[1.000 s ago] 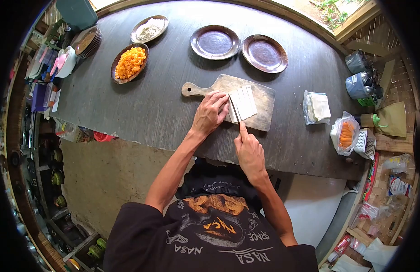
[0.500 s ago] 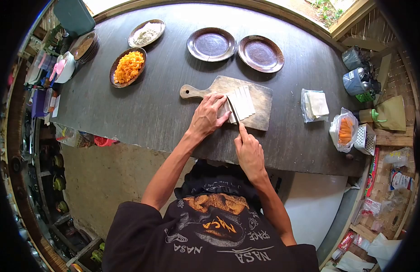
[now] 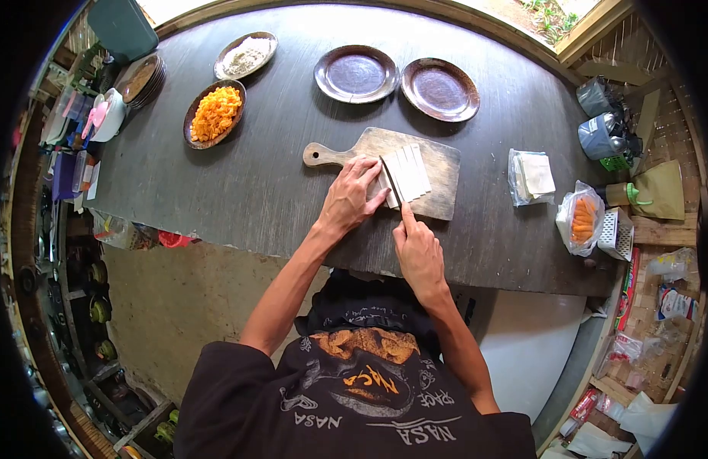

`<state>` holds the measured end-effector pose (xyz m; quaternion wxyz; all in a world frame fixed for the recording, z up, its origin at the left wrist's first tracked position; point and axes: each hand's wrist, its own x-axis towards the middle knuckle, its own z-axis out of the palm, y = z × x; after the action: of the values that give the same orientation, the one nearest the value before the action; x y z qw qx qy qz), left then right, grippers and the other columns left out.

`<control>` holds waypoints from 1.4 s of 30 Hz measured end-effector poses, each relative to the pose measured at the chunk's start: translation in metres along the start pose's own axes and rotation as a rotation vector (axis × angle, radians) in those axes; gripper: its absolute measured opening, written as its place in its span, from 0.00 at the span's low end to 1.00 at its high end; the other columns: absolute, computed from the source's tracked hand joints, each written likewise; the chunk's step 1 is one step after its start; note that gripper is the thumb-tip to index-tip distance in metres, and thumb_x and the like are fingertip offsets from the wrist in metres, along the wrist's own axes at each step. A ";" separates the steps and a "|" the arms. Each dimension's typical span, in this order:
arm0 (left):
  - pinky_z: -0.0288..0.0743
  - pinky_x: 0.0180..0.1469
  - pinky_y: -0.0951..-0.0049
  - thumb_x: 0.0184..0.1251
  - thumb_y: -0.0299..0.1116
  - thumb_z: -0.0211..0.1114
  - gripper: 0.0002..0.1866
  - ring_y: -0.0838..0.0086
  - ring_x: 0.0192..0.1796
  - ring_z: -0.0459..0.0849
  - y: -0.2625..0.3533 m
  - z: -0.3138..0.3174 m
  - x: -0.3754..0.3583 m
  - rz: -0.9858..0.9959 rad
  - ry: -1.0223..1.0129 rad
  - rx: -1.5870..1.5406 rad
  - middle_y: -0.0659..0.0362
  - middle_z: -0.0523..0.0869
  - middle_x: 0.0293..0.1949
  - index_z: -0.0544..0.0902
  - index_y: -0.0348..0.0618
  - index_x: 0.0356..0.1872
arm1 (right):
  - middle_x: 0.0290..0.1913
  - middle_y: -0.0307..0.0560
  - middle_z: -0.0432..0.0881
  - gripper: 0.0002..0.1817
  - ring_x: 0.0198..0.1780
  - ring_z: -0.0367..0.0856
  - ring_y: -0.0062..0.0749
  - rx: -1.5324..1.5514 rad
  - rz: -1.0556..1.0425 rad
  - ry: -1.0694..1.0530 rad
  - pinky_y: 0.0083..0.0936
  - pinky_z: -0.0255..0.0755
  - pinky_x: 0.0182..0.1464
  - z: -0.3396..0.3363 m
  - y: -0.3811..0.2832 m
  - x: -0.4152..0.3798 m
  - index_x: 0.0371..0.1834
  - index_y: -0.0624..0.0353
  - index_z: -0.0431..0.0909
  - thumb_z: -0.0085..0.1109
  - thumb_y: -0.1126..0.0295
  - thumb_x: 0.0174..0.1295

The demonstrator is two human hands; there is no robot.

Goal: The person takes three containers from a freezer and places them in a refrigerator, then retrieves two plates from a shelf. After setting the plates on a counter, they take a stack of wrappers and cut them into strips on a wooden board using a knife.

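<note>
A wooden cutting board [image 3: 444, 180] lies on the dark table, its handle pointing left. On it, pale, flat wrapper sheets [image 3: 409, 174] are cut into several strips, fanned slightly to the right. My left hand [image 3: 349, 197] holds down the uncut side of the sheets with bent fingers, its thumb near the blade and partly covering them. Gripped in my right hand [image 3: 420, 256] is a knife [image 3: 392, 183], its dark, narrow blade slanting across the sheets right beside my left fingers. The knife's handle is mostly hidden in my palm.
Beyond the board are two brown plates [image 3: 356, 74]. A bowl of chopped orange food [image 3: 215, 114] and a dish of white powder [image 3: 247, 56] stand at the left. A pack of square sheets [image 3: 533, 177] and bagged carrots [image 3: 582, 219] lie right, near a white grater [image 3: 615, 235].
Almost nothing differs. The knife and my right hand have shifted very slightly, while my left hand stays in place on the sheets.
</note>
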<state>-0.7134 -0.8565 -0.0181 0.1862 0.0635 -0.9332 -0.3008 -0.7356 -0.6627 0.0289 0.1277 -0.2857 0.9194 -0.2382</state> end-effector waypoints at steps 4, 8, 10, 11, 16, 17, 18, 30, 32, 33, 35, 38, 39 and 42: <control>0.70 0.75 0.58 0.67 0.42 0.72 0.29 0.55 0.71 0.74 0.001 -0.002 0.001 -0.003 -0.012 -0.002 0.51 0.80 0.65 0.82 0.33 0.64 | 0.39 0.66 0.84 0.27 0.38 0.86 0.66 -0.020 0.045 -0.042 0.56 0.82 0.42 -0.012 -0.009 -0.006 0.76 0.57 0.70 0.53 0.64 0.76; 0.70 0.75 0.58 0.65 0.44 0.73 0.31 0.54 0.71 0.74 0.001 -0.004 0.000 -0.008 -0.040 0.041 0.51 0.79 0.65 0.81 0.34 0.65 | 0.39 0.66 0.84 0.28 0.37 0.87 0.65 -0.030 0.056 -0.081 0.55 0.84 0.40 -0.014 -0.005 -0.015 0.77 0.56 0.70 0.53 0.63 0.75; 0.70 0.75 0.57 0.65 0.45 0.73 0.32 0.54 0.71 0.74 0.002 -0.005 0.000 -0.012 -0.051 0.041 0.51 0.79 0.65 0.80 0.35 0.66 | 0.39 0.66 0.84 0.28 0.37 0.87 0.66 -0.037 0.060 -0.078 0.56 0.83 0.40 -0.014 -0.006 -0.016 0.77 0.56 0.70 0.53 0.63 0.75; 0.70 0.75 0.57 0.65 0.45 0.73 0.33 0.53 0.71 0.74 0.003 -0.005 0.000 -0.018 -0.061 0.043 0.51 0.78 0.66 0.79 0.37 0.67 | 0.39 0.66 0.84 0.28 0.37 0.87 0.66 -0.043 0.063 -0.077 0.56 0.83 0.40 -0.014 -0.006 -0.017 0.77 0.56 0.70 0.53 0.63 0.75; 0.69 0.76 0.55 0.63 0.48 0.75 0.35 0.53 0.71 0.73 0.009 -0.016 0.006 -0.033 -0.141 0.039 0.51 0.76 0.66 0.78 0.43 0.69 | 0.38 0.67 0.85 0.27 0.38 0.87 0.67 0.000 0.045 -0.042 0.57 0.83 0.41 -0.010 0.001 -0.015 0.76 0.57 0.71 0.53 0.63 0.76; 0.69 0.76 0.54 0.62 0.49 0.76 0.36 0.53 0.72 0.73 0.011 -0.017 0.007 -0.047 -0.167 0.045 0.51 0.76 0.67 0.78 0.45 0.69 | 0.38 0.67 0.85 0.27 0.38 0.87 0.67 0.021 0.038 -0.036 0.57 0.82 0.42 -0.010 0.003 -0.014 0.76 0.57 0.71 0.53 0.63 0.76; 0.69 0.76 0.54 0.62 0.49 0.76 0.36 0.53 0.72 0.73 0.012 -0.019 0.009 -0.046 -0.169 0.045 0.51 0.76 0.67 0.78 0.45 0.69 | 0.38 0.67 0.85 0.27 0.38 0.87 0.67 0.023 0.040 -0.036 0.57 0.82 0.42 -0.010 0.002 -0.013 0.76 0.57 0.71 0.53 0.63 0.76; 0.72 0.72 0.56 0.68 0.45 0.73 0.28 0.57 0.63 0.78 -0.005 -0.019 0.023 -0.043 -0.248 0.084 0.53 0.79 0.62 0.83 0.44 0.66 | 0.38 0.67 0.85 0.28 0.37 0.87 0.66 -0.010 0.042 -0.060 0.57 0.83 0.40 -0.009 -0.005 -0.016 0.77 0.59 0.68 0.52 0.63 0.76; 0.74 0.69 0.57 0.71 0.40 0.71 0.21 0.59 0.58 0.79 -0.007 -0.019 0.023 -0.013 -0.189 0.064 0.56 0.81 0.60 0.87 0.45 0.62 | 0.38 0.66 0.85 0.28 0.37 0.87 0.65 -0.036 0.039 -0.047 0.56 0.83 0.39 -0.007 -0.008 -0.018 0.78 0.57 0.68 0.53 0.63 0.76; 0.74 0.69 0.57 0.71 0.40 0.71 0.21 0.59 0.58 0.79 -0.007 -0.019 0.023 -0.015 -0.188 0.065 0.56 0.81 0.60 0.87 0.45 0.62 | 0.38 0.66 0.85 0.28 0.37 0.87 0.65 -0.035 0.037 -0.048 0.56 0.83 0.39 -0.006 -0.009 -0.018 0.78 0.57 0.68 0.53 0.63 0.76; 0.74 0.69 0.59 0.70 0.39 0.71 0.21 0.59 0.59 0.79 -0.005 -0.017 0.023 -0.024 -0.172 0.079 0.56 0.81 0.60 0.87 0.45 0.61 | 0.38 0.65 0.84 0.28 0.36 0.87 0.65 -0.043 0.069 -0.066 0.56 0.84 0.39 -0.003 -0.010 -0.020 0.78 0.55 0.67 0.54 0.64 0.76; 0.75 0.69 0.60 0.70 0.38 0.71 0.20 0.59 0.60 0.79 -0.003 -0.015 0.023 -0.026 -0.163 0.105 0.56 0.81 0.60 0.87 0.45 0.61 | 0.37 0.65 0.84 0.29 0.35 0.87 0.65 -0.039 0.091 -0.075 0.56 0.84 0.38 0.002 -0.008 -0.024 0.79 0.54 0.66 0.54 0.64 0.75; 0.75 0.69 0.60 0.70 0.38 0.71 0.20 0.59 0.60 0.79 -0.003 -0.015 0.022 -0.020 -0.162 0.127 0.56 0.82 0.60 0.87 0.45 0.61 | 0.37 0.65 0.84 0.29 0.35 0.87 0.65 -0.039 0.091 -0.081 0.56 0.84 0.38 0.001 -0.008 -0.025 0.79 0.54 0.66 0.54 0.64 0.75; 0.72 0.71 0.58 0.70 0.38 0.71 0.20 0.59 0.62 0.80 -0.006 -0.015 0.023 -0.016 -0.186 0.123 0.55 0.82 0.60 0.87 0.44 0.61 | 0.36 0.65 0.83 0.28 0.37 0.86 0.65 0.018 0.087 -0.071 0.57 0.80 0.42 0.000 -0.004 -0.024 0.78 0.58 0.68 0.53 0.66 0.76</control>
<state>-0.7293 -0.8743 -0.0033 0.0920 0.0539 -0.9627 -0.2488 -0.7144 -0.6511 0.0331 0.1729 -0.2524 0.9238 -0.2303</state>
